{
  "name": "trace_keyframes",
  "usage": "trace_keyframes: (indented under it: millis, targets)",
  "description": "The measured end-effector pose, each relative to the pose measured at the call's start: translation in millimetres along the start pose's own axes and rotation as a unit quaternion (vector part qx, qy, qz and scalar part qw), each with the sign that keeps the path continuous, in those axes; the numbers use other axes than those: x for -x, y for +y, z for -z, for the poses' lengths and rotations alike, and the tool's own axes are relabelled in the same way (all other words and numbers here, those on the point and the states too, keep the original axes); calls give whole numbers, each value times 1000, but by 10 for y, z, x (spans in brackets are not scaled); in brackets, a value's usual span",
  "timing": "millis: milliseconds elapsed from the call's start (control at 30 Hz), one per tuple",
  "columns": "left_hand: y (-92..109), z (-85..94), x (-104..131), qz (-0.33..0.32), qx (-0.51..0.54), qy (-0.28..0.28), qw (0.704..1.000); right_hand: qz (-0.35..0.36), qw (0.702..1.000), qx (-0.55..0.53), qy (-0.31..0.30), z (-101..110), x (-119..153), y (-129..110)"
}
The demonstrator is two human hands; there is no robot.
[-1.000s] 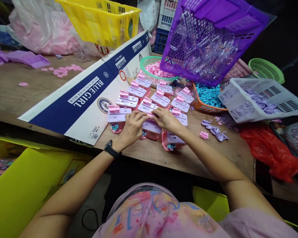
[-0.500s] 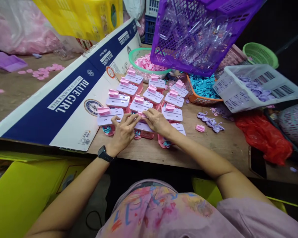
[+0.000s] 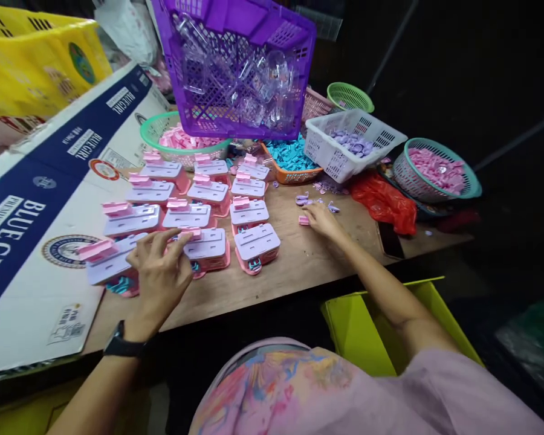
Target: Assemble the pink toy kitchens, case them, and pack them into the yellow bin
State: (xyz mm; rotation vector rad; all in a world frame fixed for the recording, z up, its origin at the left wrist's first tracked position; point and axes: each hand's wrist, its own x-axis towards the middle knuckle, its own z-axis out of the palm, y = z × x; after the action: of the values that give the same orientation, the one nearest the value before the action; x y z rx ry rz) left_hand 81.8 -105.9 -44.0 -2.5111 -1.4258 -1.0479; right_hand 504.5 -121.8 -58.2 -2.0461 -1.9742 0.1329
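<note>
Rows of small pink plastic cases with lavender tops (image 3: 208, 243) stand on the wooden table, most carrying a pink clip-like part. My left hand (image 3: 156, 272), with a black watch at the wrist, rests over the front row. Its fingers are bent and apart, the tips by the pink part (image 3: 190, 234) on one case. Over to the right, my right hand (image 3: 324, 221) has its fingertips closed at a loose pink plastic part (image 3: 303, 221) on the table. Lavender hooked pieces (image 3: 301, 199) lie just behind that hand. The front right case (image 3: 257, 241) has a bare lavender top.
A beer carton (image 3: 72, 175) leans along the left. Behind stand a purple crate (image 3: 240, 130) of clear parts, a green basket (image 3: 150, 130), an orange basket (image 3: 294, 176) and a white basket (image 3: 329, 158). A red bag (image 3: 385, 202) and phone (image 3: 390, 240) lie right.
My right hand has left the cases and moved right to the loose pink part. My left hand stays near the same front case. The view has turned right.
</note>
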Motion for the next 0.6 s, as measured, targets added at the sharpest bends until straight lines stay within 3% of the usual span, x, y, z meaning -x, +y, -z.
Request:
trace_keyframes:
  millis: [67,167,267,367,467,600]
  targets:
    - [127,-13,-21,-8,17,7,1000,-17,1000,17,-16,-135,84,231]
    - [313,-37,-50,-34,45,1,998,8,1000,-8,-1,-286,184,342]
    - [496,-95,-68,-52,91,-22,994,37,994,-101,20,-293,233,279]
    - [721,-188,-96,-39,200,-35,978,37,970,-230,65,-159,292,26]
    - [1001,-260,-168,43,371,-96,923,98,956,-252,113,33,427,-447]
    - [1287,-277,-285,192,554,-199,785,199,944,-228,131,188,607,-1105]
